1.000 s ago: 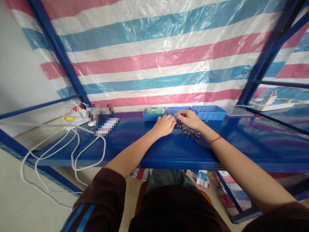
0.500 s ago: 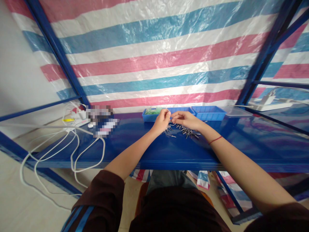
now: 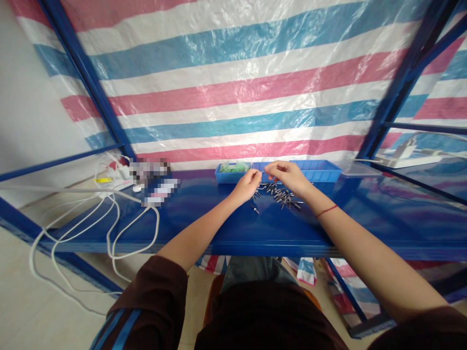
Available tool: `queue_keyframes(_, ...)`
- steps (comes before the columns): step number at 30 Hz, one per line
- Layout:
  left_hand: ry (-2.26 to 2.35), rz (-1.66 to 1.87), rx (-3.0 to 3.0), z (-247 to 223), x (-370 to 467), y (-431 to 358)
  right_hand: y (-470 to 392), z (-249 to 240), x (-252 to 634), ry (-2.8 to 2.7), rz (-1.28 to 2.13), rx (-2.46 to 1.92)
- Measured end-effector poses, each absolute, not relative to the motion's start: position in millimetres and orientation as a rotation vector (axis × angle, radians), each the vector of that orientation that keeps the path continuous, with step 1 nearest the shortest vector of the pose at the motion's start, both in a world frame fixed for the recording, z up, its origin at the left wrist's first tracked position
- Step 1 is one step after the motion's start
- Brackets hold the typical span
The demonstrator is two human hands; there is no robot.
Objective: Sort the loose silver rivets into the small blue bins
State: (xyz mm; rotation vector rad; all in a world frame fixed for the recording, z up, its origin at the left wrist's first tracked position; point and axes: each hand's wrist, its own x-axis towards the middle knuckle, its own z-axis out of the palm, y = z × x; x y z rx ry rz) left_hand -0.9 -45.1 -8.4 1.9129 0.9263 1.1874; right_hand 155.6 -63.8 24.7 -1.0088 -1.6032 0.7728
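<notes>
My left hand (image 3: 248, 184) is closed in a pinch above the blue table, just in front of the blue bins; what it holds is too small to name. Close beside it on the right, my right hand (image 3: 282, 174) is also pinched, with a tiny thing at its fingertips that I cannot make out. Below and between the hands lies a pile of small dark metal pieces (image 3: 286, 197). A few more lie under my left hand, with a loose one (image 3: 254, 209) nearer the front edge.
Behind the hands stand a blue bin with a green bag (image 3: 233, 168) and another blue bin (image 3: 321, 171). A clear lid (image 3: 359, 168) lies to the right. White cables (image 3: 116, 228) hang over the table's left side. Blue frame posts (image 3: 397, 87) rise at both sides.
My left hand has moved slightly down, showing more of the green bag. My right hand has shifted a little up and right, uncovering more of the pile. The loose piece in front lies differently.
</notes>
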Motion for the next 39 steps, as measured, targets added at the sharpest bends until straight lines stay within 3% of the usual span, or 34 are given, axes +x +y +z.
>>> queue_keyframes(14, 0.867, 1.068, 1.988, -13.4, -0.1, -43.0, -67.0, 23.3, 151.8, -1.73, 0.622, -0.94)
queue_keyframes(25, 0.966, 1.391, 1.946, -6.8, -4.8, -41.4, -61.3, 21.9, 160.3, -1.894, 0.353, -1.009)
queue_keyframes(28, 1.003, 1.392, 1.956, -5.9, -4.8, -41.9, -56.7, 19.3, 161.7, -1.916, 0.413, -1.034)
queue_keyframes(34, 1.204, 1.053, 2.279, -10.7, -12.7, -41.3, -44.6, 21.2, 180.5, -1.176, 0.851, -1.154)
queue_keyframes(39, 1.379, 0.66, 2.638, -9.4, -18.7, -47.1, -38.0, 26.7, 212.0, -0.632, 0.913, -1.206)
